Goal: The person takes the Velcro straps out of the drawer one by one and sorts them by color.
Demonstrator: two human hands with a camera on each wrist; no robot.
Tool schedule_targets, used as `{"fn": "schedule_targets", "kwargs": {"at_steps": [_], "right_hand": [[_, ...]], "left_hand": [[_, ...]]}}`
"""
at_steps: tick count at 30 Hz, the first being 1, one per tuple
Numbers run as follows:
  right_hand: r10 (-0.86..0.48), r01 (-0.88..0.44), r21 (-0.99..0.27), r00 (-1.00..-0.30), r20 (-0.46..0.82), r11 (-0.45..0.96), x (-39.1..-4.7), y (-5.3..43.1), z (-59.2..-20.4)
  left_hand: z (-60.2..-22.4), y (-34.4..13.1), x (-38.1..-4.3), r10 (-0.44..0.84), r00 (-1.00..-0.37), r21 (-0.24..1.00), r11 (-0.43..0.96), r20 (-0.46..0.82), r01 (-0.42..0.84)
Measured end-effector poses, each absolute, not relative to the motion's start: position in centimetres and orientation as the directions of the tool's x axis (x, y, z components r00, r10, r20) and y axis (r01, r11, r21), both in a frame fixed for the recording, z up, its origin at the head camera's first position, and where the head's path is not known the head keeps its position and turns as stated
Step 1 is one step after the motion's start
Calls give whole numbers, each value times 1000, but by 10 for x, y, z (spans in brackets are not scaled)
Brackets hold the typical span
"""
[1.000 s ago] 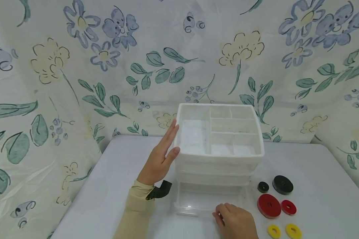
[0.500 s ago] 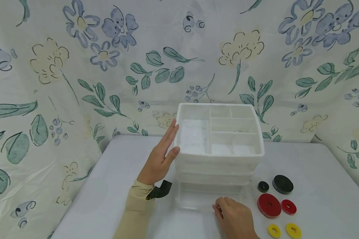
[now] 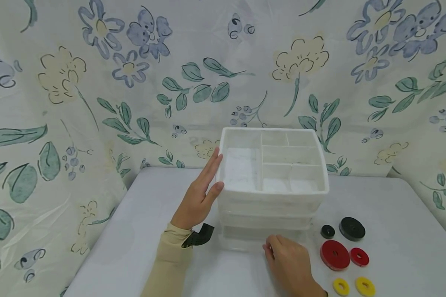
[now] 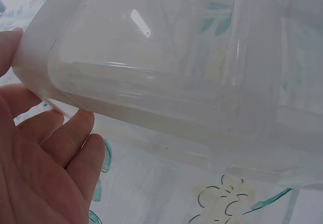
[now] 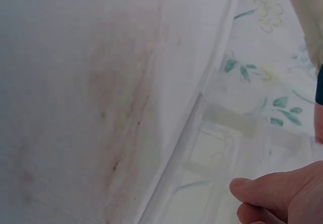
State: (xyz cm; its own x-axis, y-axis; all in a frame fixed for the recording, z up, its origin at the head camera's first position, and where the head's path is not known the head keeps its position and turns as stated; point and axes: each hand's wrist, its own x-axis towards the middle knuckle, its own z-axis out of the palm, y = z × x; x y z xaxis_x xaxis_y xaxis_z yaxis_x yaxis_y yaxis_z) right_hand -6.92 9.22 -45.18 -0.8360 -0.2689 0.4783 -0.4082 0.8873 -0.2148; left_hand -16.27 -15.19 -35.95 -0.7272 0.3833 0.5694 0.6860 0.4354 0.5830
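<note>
A white plastic drawer organizer [image 3: 275, 202] stands mid-table, its top divided into compartments. My left hand [image 3: 197, 202] rests along its left side with long, straight fingers. In the left wrist view, the fingertips [image 4: 86, 120] lie at the edge of the translucent side wall [image 4: 151, 47]. Low at the front, a clear drawer [image 3: 241, 244] sticks out slightly from under the upper tiers. My right hand [image 3: 291, 260], fingers curled, grips the drawer's front edge right of its middle. In the right wrist view its thumb [image 5: 257, 189] lies against the curled fingers, close to the clear plastic.
To the right of the organizer lie a large black disc [image 3: 352, 229], a small black disc [image 3: 327, 232], a large red disc [image 3: 335, 255], a small red ring [image 3: 359, 257] and two yellow rings [image 3: 365, 286]. A floral curtain [image 3: 260, 82] hangs behind the white table [image 3: 141, 206].
The drawer has slid inward, away from me, and less of it sticks out. My right hand has moved forward with it. The left hand has stayed against the organizer's side.
</note>
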Motion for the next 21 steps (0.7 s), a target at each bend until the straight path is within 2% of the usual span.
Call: {"fn": "schedule_targets", "kwargs": {"at_steps": [5,12,21], "right_hand": [[-268,-421,-205,-814,515,884,-77,93,-456],[-247,-398,-209,-823,512,893,-85,93,-454],[-233,-401,-176,-778,583,899,-96,92,-457]], "left_hand": [[-360,-152,-163,385,-721,576,435,576,692],[-360,-152,-164,393,-711,574,420,583,703],[-360,-152,-164,386,-717,573,432,580,696]]}}
